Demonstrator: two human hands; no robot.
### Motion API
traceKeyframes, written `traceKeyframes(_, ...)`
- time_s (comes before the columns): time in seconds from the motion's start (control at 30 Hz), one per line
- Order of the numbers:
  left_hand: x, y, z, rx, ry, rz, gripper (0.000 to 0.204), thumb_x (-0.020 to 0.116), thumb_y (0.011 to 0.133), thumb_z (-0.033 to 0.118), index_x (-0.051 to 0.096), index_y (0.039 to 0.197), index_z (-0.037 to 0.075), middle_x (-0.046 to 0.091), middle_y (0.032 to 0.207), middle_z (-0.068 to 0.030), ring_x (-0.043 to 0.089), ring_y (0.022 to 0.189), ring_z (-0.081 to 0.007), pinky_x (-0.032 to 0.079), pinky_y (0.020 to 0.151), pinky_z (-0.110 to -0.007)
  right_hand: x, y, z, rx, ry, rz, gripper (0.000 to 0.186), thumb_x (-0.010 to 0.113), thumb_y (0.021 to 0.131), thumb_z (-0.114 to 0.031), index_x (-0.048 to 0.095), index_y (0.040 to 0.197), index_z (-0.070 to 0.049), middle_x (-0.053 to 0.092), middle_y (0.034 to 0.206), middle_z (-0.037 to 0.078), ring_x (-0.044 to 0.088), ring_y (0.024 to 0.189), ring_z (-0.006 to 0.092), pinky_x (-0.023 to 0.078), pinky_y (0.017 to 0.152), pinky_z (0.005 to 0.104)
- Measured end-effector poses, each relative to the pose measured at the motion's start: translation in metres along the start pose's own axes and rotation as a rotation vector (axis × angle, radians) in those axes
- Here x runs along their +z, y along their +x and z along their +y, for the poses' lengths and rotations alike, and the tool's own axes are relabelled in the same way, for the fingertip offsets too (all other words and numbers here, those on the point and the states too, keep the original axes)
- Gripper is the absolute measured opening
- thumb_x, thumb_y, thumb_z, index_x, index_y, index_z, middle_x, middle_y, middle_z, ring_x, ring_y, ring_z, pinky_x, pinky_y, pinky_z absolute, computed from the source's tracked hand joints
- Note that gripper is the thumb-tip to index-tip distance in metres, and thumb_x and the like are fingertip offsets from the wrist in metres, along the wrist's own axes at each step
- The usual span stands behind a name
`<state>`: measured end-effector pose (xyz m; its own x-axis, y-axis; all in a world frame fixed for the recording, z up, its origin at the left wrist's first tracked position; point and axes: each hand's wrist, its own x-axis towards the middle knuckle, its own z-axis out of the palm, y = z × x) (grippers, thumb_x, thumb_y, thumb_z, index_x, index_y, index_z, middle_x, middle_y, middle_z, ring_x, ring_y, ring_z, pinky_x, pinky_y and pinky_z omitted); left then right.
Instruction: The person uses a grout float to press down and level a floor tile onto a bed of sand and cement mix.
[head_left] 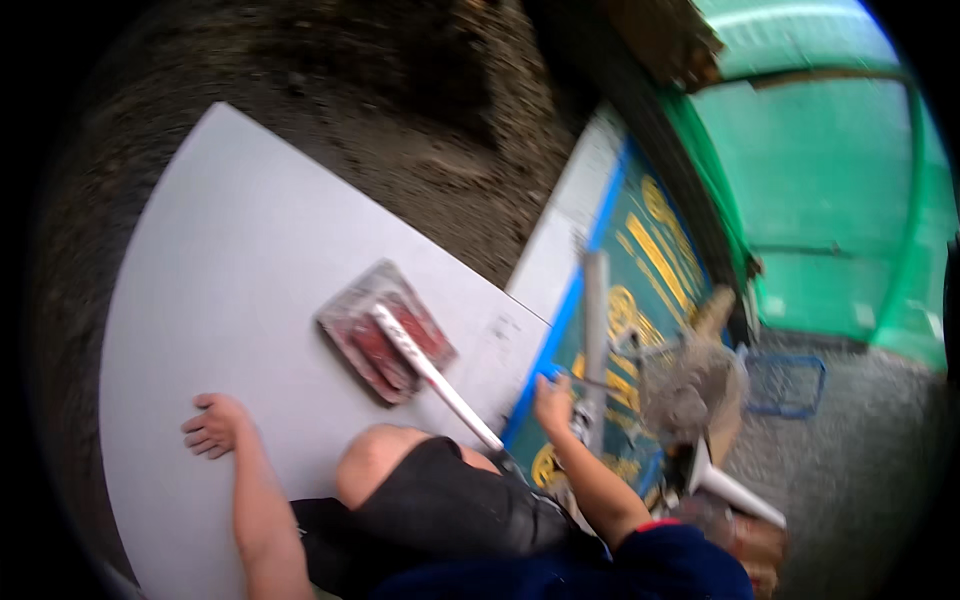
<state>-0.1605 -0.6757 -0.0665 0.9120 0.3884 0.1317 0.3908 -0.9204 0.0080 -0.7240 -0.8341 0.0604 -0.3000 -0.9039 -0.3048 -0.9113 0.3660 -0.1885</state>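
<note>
My left hand (213, 425) is over the left part of a large white board (230, 270), its fingers loosely apart and nothing in them. Whether it touches the board I cannot tell. Beside the blue edge of a green panel, my right hand (553, 402) is closed around a small blue handle (551, 372). A thin rod seems to run from that handle to the right; motion blur hides its kind. Between my hands, a dirty red, square-headed tool (385, 335) with a long white handle lies on the board. My bare knee (375, 460) is bent close to it.
The green panel (650, 250) with yellow print adjoins the board. A grey pole (595, 340), a round grey object (695, 390) and a blue wire basket (790, 385) are at right. Dark soil (400, 150) borders the far side. Green netting (820, 200) hangs at upper right.
</note>
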Motion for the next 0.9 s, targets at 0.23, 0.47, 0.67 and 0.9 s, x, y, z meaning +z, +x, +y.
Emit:
traceKeyframes(0.23, -0.011, -0.008, 0.011, 0.006, 0.040, 0.000, 0.073, 0.037, 0.099, 0.048, 0.023, 0.154, 0.002, 0.020, 0.161, -0.0230, 0.016, 0.150, -0.0391, 0.017, 0.117, -0.057, 0.011, 0.040, 0.056, 0.077, -0.186, 0.031, 0.049, 0.070, 0.088, -0.031, 0.056, 0.127, -0.006, 0.067, 0.111, 0.024, 0.064, 0.103, 0.0433, 0.050, 0.089, 0.0487)
traceKeyframes(0.47, -0.030, 0.001, 0.008, -0.008, -0.037, -0.030, 0.073, 0.040, 0.099, 0.043, 0.020, 0.155, 0.001, 0.016, 0.162, -0.0227, 0.010, 0.151, -0.0381, 0.010, 0.120, -0.055, 0.015, 0.051, -0.067, -0.168, -0.154, 0.205, 0.047, 0.067, 0.091, -0.025, 0.058, 0.131, 0.000, 0.059, 0.119, 0.026, 0.053, 0.116, 0.0412, 0.043, 0.099, 0.0453)
traceKeyframes(0.67, -0.038, -0.002, 0.007, 0.012, -0.087, -0.028, 0.071, 0.038, 0.101, 0.042, 0.019, 0.156, 0.002, 0.014, 0.162, -0.0221, 0.010, 0.151, -0.0379, 0.011, 0.120, -0.055, 0.066, 0.050, -0.419, -1.168, 0.047, 0.077, 0.035, 0.064, 0.094, -0.023, 0.061, 0.122, -0.003, 0.060, 0.113, 0.021, 0.060, 0.100, 0.0408, 0.049, 0.084, 0.0447)
traceKeyframes(0.9, -0.040, 0.004, 0.021, 0.052, -0.125, -0.030, 0.070, 0.037, 0.101, 0.041, 0.018, 0.156, 0.002, 0.014, 0.162, -0.0221, 0.012, 0.151, -0.0387, 0.014, 0.118, -0.055, 0.174, 0.002, -0.708, -1.465, -0.143, 0.035, 0.031, 0.061, 0.095, -0.028, 0.062, 0.119, -0.008, 0.062, 0.112, 0.018, 0.064, 0.091, 0.0419, 0.054, 0.074, 0.0493)
